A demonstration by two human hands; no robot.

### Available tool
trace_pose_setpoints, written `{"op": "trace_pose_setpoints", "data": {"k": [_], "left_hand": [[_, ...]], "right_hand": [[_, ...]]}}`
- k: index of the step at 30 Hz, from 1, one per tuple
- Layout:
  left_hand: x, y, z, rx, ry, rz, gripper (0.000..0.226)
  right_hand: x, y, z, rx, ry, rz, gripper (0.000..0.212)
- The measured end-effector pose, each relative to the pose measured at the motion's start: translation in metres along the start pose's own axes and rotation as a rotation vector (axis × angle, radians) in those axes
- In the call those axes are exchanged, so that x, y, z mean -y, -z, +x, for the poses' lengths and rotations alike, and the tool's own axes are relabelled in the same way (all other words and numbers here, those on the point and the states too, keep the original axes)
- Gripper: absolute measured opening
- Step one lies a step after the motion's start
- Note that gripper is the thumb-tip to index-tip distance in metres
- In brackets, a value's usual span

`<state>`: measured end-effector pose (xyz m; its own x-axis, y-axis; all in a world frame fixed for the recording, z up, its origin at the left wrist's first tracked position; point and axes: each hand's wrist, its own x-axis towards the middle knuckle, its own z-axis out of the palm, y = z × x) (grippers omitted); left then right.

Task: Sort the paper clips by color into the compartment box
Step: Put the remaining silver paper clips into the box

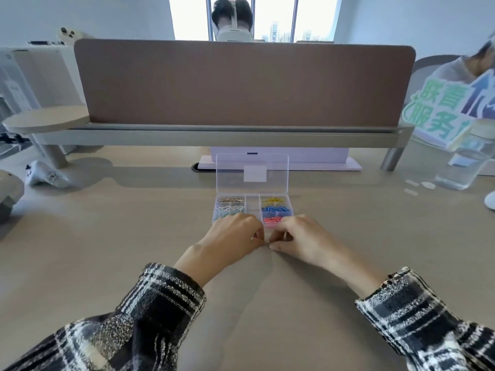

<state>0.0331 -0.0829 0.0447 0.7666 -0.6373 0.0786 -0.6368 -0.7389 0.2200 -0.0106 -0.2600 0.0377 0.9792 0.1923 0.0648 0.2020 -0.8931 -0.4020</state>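
A clear compartment box (253,203) stands open on the table, lid upright. It holds sorted clips: metallic ones (231,200) at the back left, white ones (229,208) below them, yellow (276,201), blue (276,209) and pink clips (273,219) down the right side. Its narrow middle compartment looks empty. Just in front of the box my left hand (230,241) and my right hand (297,238) meet fingertip to fingertip. Both pinch a small dark paper clip (267,245) low over the table. My left hand hides the box's front left compartment.
A brown divider panel (241,81) on a raised shelf runs across the back. A glass (460,170) stands at the far right beside a green and white sign (442,113). A white controller (45,176) lies far left. A person sits behind the divider.
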Motion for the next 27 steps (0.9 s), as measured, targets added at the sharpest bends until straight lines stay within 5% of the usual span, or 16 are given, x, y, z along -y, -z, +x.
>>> {"op": "trace_pose_setpoints", "data": {"k": [9, 16, 22, 27], "left_hand": [[0.008, 0.002, 0.015, 0.211, 0.156, -0.104, 0.021], [0.009, 0.001, 0.012, 0.226, 0.176, -0.171, 0.014], [0.013, 0.008, 0.0, 0.059, 0.085, -0.182, 0.007], [0.056, 0.017, 0.009, -0.271, 0.199, -0.363, 0.005]], "right_hand": [[0.004, 0.009, 0.007, 0.238, -0.05, -0.056, 0.014], [-0.01, 0.005, -0.001, 0.072, 0.043, -0.046, 0.011], [-0.002, 0.019, 0.016, -0.15, 0.039, 0.165, 0.009], [0.005, 0.014, 0.058, -0.24, 0.056, 0.264, 0.007]]}}
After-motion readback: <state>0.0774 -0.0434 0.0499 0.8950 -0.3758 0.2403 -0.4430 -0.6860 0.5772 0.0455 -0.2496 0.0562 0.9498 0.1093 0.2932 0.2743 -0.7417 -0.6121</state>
